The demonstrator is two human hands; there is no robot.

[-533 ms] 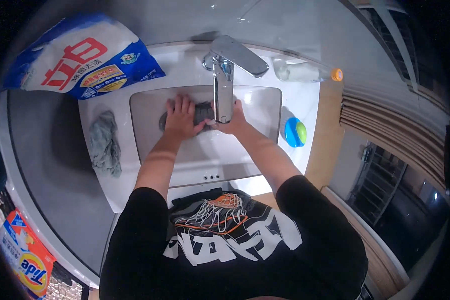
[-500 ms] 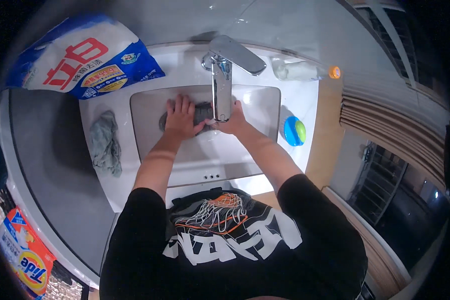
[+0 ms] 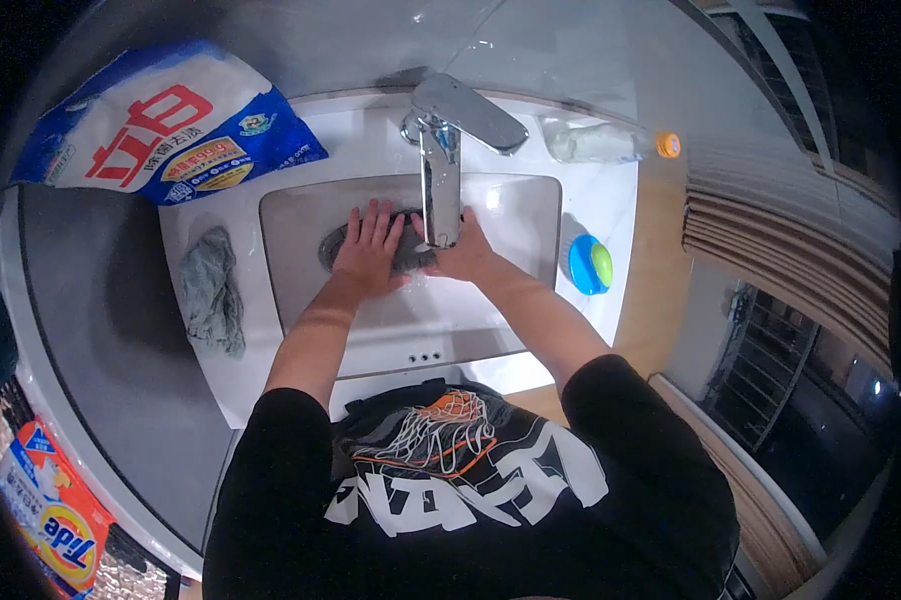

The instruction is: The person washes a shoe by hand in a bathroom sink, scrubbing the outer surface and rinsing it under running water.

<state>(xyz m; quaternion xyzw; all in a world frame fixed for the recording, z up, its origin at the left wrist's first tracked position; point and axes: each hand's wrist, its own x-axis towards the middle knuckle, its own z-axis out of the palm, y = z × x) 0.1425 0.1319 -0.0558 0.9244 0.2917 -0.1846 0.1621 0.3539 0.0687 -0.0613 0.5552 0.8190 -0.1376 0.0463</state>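
Observation:
A dark grey, elongated item with a rounded left end (image 3: 336, 247), perhaps a shoe or a cloth, lies in the white sink basin (image 3: 300, 290). My left hand (image 3: 368, 255) rests flat over its middle, fingers stretched out and slightly apart. At its right end is my right hand (image 3: 465, 258), with most of the fingers hidden behind the chrome faucet (image 3: 440, 190); its grip does not show clearly. Something small and whitish, perhaps water or suds, shows between the hands under the spout.
On the counter, a grey-green cloth (image 3: 211, 290) lies left and a blue-and-green brush-like object (image 3: 589, 264) right. Behind are a large blue-and-white bag (image 3: 170, 130) and a clear bottle with an orange cap (image 3: 600, 143). An orange packet (image 3: 55, 510) lies lower left.
My left hand has slid slightly right and nearer to me along the grey item, its fingers more upright. My right hand has moved a little left and nearer to me.

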